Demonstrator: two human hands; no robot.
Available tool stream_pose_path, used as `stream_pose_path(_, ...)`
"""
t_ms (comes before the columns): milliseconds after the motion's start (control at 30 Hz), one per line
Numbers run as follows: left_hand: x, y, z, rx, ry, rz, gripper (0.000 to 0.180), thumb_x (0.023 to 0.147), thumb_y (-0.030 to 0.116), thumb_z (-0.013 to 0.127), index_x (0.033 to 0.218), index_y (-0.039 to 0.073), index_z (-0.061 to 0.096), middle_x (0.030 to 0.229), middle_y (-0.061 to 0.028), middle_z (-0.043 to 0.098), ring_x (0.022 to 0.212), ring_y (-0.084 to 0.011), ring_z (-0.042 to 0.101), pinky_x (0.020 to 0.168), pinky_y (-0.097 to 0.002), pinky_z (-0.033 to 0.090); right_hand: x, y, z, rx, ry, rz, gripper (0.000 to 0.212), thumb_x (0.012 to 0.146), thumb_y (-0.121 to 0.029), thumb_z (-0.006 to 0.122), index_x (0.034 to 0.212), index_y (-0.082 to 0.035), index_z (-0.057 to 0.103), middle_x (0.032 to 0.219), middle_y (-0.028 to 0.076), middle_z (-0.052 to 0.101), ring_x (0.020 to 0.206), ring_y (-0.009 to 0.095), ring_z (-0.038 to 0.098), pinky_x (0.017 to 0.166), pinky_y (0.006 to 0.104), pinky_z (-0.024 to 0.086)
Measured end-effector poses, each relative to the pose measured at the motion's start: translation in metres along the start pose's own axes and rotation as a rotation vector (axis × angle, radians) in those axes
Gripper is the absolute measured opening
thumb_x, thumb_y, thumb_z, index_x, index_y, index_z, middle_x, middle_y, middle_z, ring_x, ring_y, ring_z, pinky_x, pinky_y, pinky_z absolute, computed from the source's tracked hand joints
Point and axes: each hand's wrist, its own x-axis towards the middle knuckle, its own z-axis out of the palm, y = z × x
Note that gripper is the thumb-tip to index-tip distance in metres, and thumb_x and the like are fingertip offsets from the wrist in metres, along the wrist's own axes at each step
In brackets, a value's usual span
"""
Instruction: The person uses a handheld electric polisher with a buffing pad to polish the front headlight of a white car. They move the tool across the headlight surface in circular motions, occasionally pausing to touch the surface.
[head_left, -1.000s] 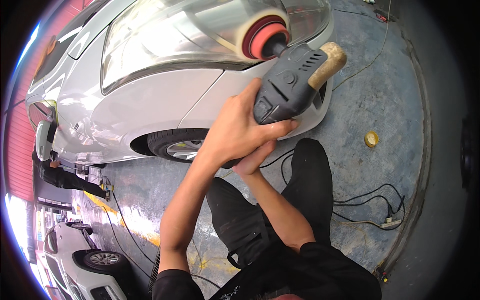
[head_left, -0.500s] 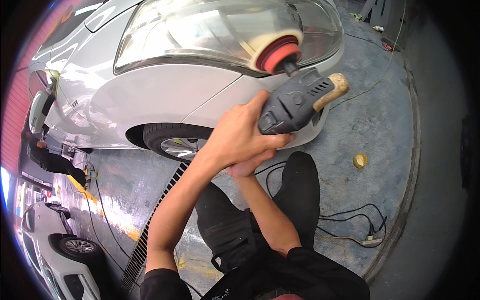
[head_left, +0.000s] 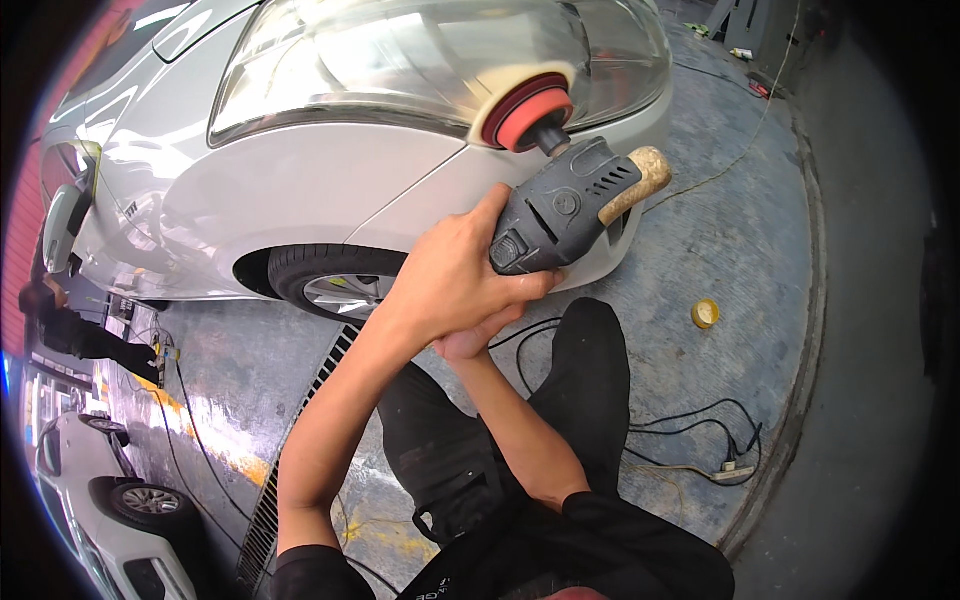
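Note:
A dark grey power polisher (head_left: 553, 207) with a tan-wrapped side grip (head_left: 637, 183) is in my hands. My left hand (head_left: 455, 270) is closed around its body. Below and behind it, my right hand (head_left: 468, 342) is closed at the tool's rear end; most of its fingers are hidden by my left hand and wrist. The tool's red backing plate (head_left: 533, 118) carries a pale pad (head_left: 478, 112), which lies against the lower part of a yellowish, hazy headlight (head_left: 390, 65) on a silver-white car (head_left: 330, 185).
A front wheel (head_left: 340, 280) is left of my knees. A small yellow tub (head_left: 705, 313) and black cables (head_left: 700, 425) lie on the floor at right, beside a grey wall (head_left: 870, 330). Another person (head_left: 80, 335) and a second white car (head_left: 110, 500) are at left. A drain grate (head_left: 300, 440) crosses the floor.
The polisher has shifted slightly left along the headlight, both hands still holding it. The whole view has also moved a little.

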Motion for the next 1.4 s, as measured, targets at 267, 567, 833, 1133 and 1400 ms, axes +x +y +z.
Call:
stream_pose_path(267, 0.013, 0.002, 0.002, 0.050, -0.027, 0.024, 0.061, 0.075, 0.040, 0.089, 0.109, -0.001, 0.059, 0.085, -0.0233, 0.070, 0.080, -0.0407, 0.072, 0.077, -0.0453, 0.055, 0.010, -0.009, 0.004, 0.026, -0.013, -0.020, 0.101, 0.098, -0.085, 0.032, 0.165, -0.010, 0.026, 0.168, 0.007, 0.033, 0.155, 0.023, 0.035, 0.127, 0.0429, 0.033)
stream_pose_path(567, -0.016, -0.011, -0.044, 0.156, -0.087, -0.007, 0.059, 0.072, 0.037, 0.090, 0.107, 0.000, 0.062, 0.082, -0.0200, 0.071, 0.079, -0.0385, 0.072, 0.076, -0.0435, 0.055, -0.020, 0.062, 0.040, 0.169, -0.068, 0.086, 0.103, 0.095, -0.088, 0.035, 0.167, -0.015, 0.025, 0.171, 0.004, 0.029, 0.157, 0.022, 0.031, 0.129, 0.0427, 0.030)
stream_pose_path(833, 0.001, -0.010, -0.042, 0.259, -0.086, 0.120, 0.059, 0.070, 0.041, 0.088, 0.104, 0.000, 0.062, 0.072, -0.0211, 0.064, 0.071, -0.0426, 0.065, 0.072, -0.0465, 0.052, -0.001, 0.070, 0.031, 0.232, -0.186, 0.034, 0.098, 0.095, -0.087, 0.037, 0.165, -0.019, 0.029, 0.167, 0.000, 0.034, 0.152, 0.018, 0.036, 0.125, 0.0423, 0.035)
stream_pose_path(1133, -0.016, -0.023, -0.086, 0.221, -0.101, 0.080, 0.060, 0.067, 0.032, 0.090, 0.110, -0.003, 0.065, 0.085, -0.0181, 0.068, 0.077, -0.0321, 0.066, 0.078, -0.0425, 0.054, -0.011, 0.092, 0.057, 0.138, -0.173, 0.052, 0.094, 0.092, -0.089, 0.040, 0.161, -0.025, 0.034, 0.160, -0.004, 0.040, 0.147, 0.014, 0.042, 0.120, 0.0439, 0.040)
stream_pose_path(1400, -0.004, -0.016, -0.075, 0.198, -0.141, 0.078, 0.060, 0.068, 0.036, 0.089, 0.110, -0.002, 0.067, 0.086, -0.0173, 0.069, 0.077, -0.0319, 0.066, 0.077, -0.0417, 0.054, 0.005, 0.089, 0.041, 0.229, -0.152, 0.036, 0.099, 0.093, -0.087, 0.041, 0.165, -0.021, 0.027, 0.167, 0.000, 0.033, 0.154, 0.018, 0.033, 0.126, 0.0427, 0.031)
